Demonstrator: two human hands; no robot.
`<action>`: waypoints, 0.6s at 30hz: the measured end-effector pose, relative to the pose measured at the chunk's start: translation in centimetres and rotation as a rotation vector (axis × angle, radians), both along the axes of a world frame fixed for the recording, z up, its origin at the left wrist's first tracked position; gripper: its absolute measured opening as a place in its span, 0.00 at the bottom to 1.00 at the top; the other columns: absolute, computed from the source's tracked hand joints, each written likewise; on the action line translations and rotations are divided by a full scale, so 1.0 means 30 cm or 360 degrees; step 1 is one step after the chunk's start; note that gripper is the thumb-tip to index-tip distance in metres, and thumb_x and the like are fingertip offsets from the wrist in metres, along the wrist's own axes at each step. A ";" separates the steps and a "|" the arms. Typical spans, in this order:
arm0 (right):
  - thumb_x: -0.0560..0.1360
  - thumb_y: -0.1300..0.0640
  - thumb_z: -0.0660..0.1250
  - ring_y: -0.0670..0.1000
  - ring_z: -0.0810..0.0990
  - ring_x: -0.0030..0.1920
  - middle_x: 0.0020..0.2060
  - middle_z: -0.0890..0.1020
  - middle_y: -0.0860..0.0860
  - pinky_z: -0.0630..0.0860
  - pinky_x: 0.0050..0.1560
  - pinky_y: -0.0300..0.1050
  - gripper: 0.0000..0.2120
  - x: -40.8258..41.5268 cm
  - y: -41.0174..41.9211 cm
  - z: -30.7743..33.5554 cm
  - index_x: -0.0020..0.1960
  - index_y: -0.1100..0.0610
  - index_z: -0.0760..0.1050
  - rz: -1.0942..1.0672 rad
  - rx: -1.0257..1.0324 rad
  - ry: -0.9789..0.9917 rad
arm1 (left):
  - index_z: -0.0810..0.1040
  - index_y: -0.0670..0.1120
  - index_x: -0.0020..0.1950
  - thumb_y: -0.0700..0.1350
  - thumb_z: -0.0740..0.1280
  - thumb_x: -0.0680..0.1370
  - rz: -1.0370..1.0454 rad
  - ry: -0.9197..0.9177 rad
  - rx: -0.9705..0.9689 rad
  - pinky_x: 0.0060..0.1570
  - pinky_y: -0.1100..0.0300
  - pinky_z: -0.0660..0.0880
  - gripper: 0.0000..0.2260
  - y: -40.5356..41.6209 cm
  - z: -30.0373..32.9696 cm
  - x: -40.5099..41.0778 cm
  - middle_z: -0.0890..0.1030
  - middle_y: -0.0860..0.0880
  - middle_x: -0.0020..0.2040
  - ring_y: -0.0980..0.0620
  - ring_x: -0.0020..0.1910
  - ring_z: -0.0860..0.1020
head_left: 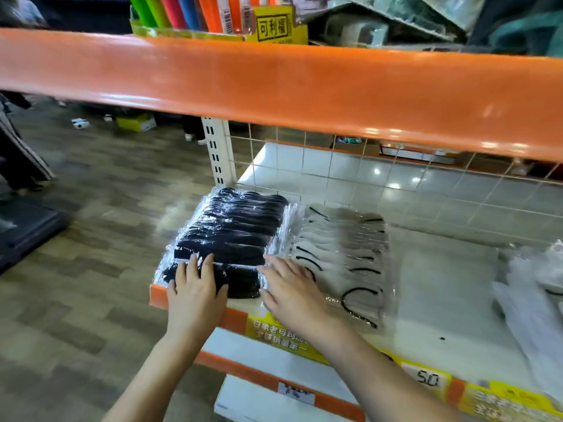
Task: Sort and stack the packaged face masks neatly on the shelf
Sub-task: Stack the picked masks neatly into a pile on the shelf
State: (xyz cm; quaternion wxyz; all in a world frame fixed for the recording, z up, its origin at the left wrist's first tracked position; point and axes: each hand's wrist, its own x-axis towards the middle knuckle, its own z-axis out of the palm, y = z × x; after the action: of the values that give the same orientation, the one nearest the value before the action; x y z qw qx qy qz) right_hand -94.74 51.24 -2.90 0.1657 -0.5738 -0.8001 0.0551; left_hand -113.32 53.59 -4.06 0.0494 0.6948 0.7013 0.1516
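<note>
- My left hand (195, 287), fingers spread, presses the black mask stack (231, 236) at the shelf (441, 269) corner; a push could slide it off.
- My right hand (292, 287), flat, rests beside the white mask row (344, 251); slippery wrappers may fan out.

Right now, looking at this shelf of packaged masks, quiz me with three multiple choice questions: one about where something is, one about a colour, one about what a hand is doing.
1. Where does the row of black masks lie?
A. Left end of the shelf
B. Right end
C. On the floor

2. What colour are the ear loops on the white masks beside them?
A. Orange
B. Black
C. Green

3. How is the left hand placed?
A. Hanging at the side
B. Fingers flat on the front black pack
C. Gripping the upper shelf edge

Answers: 1 A, the black row sits by the left upright. 2 B, dark loops show through the clear wrap. 3 B, its fingers lie straight on the pack; the right hand rests beside it.
</note>
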 end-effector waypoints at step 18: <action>0.73 0.51 0.54 0.45 0.79 0.56 0.56 0.81 0.44 0.68 0.63 0.45 0.19 -0.038 -0.018 -0.045 0.54 0.48 0.81 -0.0117 0.0099 -0.0034 | 0.62 0.44 0.75 0.48 0.67 0.77 -0.0185 -0.0046 -0.0156 0.72 0.45 0.57 0.28 0.051 0.023 -0.043 0.59 0.38 0.75 0.37 0.75 0.53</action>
State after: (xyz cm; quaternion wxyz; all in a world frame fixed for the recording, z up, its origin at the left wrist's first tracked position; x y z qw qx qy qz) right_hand -95.90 50.69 -4.25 0.1767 -0.5979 -0.7817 0.0178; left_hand -114.59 55.12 -3.37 0.1021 0.7287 0.6656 0.1242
